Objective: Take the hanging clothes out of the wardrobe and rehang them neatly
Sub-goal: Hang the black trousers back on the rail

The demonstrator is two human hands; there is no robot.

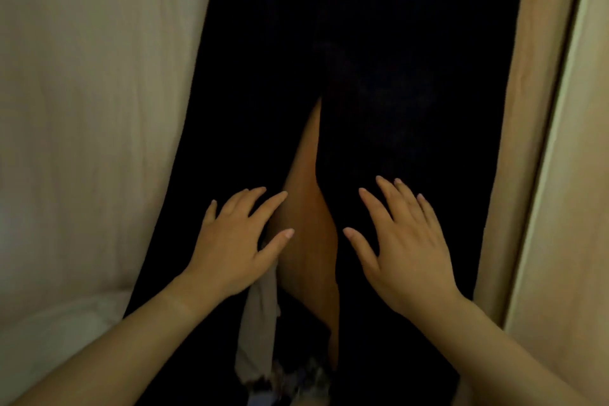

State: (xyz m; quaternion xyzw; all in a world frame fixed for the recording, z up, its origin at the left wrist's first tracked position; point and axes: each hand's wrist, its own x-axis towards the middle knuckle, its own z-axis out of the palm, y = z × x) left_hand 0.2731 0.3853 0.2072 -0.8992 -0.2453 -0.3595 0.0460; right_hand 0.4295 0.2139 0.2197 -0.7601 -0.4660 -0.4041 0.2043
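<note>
1. Step, as I judge it: parting the clothes hanging in the wardrobe (pixel 534 109); none out yet.
2. Left hand (pixel 235 242) and right hand (pixel 407 249): fingers (pixel 270 204) spread straight, flat on the dark garments (pixel 412 76), gripping nothing.
3. Orange-brown garment (pixel 309 224) hangs between the hands.
4. Next: reach up for a hanger, which is out of view.

Dim, warm-toned view, centre lost in near-black shadow, pale cloth (pixel 85 92) at left softly lit, edges bowed by wide lens, slight blur throughout
</note>
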